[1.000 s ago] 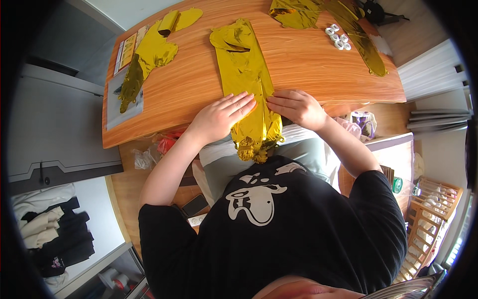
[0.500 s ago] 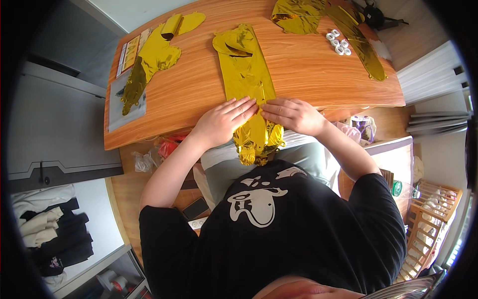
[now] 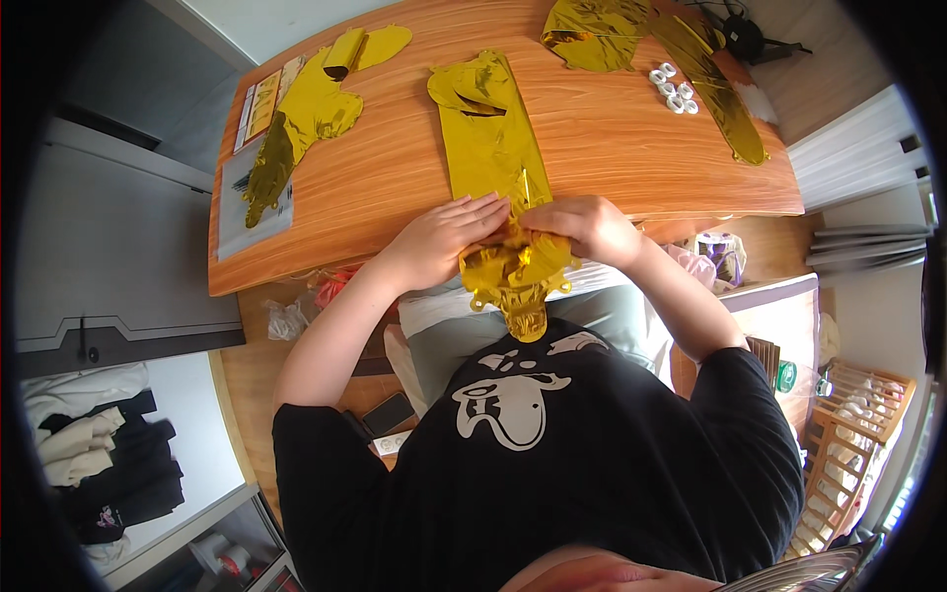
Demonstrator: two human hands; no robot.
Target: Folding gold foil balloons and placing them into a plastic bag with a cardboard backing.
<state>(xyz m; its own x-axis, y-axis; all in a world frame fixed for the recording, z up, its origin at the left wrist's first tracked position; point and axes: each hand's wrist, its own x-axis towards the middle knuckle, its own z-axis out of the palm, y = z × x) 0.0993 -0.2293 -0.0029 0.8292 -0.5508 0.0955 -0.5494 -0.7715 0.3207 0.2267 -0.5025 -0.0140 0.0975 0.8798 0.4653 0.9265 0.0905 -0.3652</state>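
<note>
A flat, uninflated gold foil balloon (image 3: 496, 150) lies lengthwise on the table in front of me, its near end hanging crumpled over the front edge toward my lap. My left hand (image 3: 449, 234) rests on the foil near the edge, fingers stretched out and together. Across from it, my right hand (image 3: 589, 229) has its fingers curled down and closed on a fold of the same foil; the fingertips are partly hidden. Small tabs show along the hanging end, and a creased flap sits at the far end.
More flat gold foil balloons lie at the left (image 3: 318, 107), the far right (image 3: 597, 37) and along the right side (image 3: 718, 97). White ribbon-like rolls (image 3: 675, 91) cluster at the right. A clear plastic bag (image 3: 247, 202) and a printed sheet (image 3: 258, 111) lie at the left edge.
My right hand has gone from lying flat to curled fingers gripping the foil. The balloon's hanging end has spread and shifted, its tip now lower and further right. My left hand stays nearly still.
</note>
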